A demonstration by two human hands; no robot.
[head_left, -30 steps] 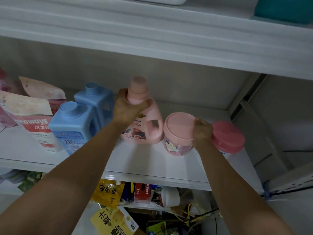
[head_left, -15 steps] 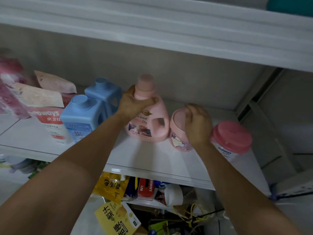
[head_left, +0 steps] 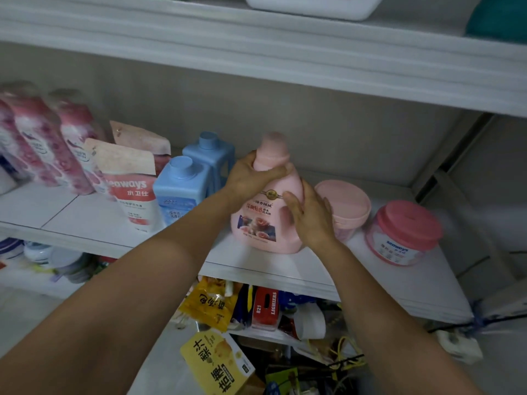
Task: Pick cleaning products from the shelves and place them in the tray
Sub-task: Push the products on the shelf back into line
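Note:
A pink detergent bottle (head_left: 258,223) with a handle and a rose label stands on the white shelf (head_left: 285,266). My left hand (head_left: 251,178) grips its neck just under the pink cap. My right hand (head_left: 310,218) is wrapped round the bottle's handle side on the right. Behind my right hand sits a pink-lidded tub (head_left: 346,206), partly hidden. A second tub with a darker pink lid (head_left: 402,232) stands further right. No tray is in view.
Two blue bottles (head_left: 182,189) and red-and-white refill pouches (head_left: 128,183) stand left of the pink bottle, with pink wrapped packs (head_left: 42,149) at far left. The upper shelf board (head_left: 256,52) hangs low overhead. Snack packets and a yellow box (head_left: 216,363) clutter the lower levels.
My right hand has left the pink-lidded tub and moved left onto the pink bottle's handle side. My left hand stays on the bottle's neck.

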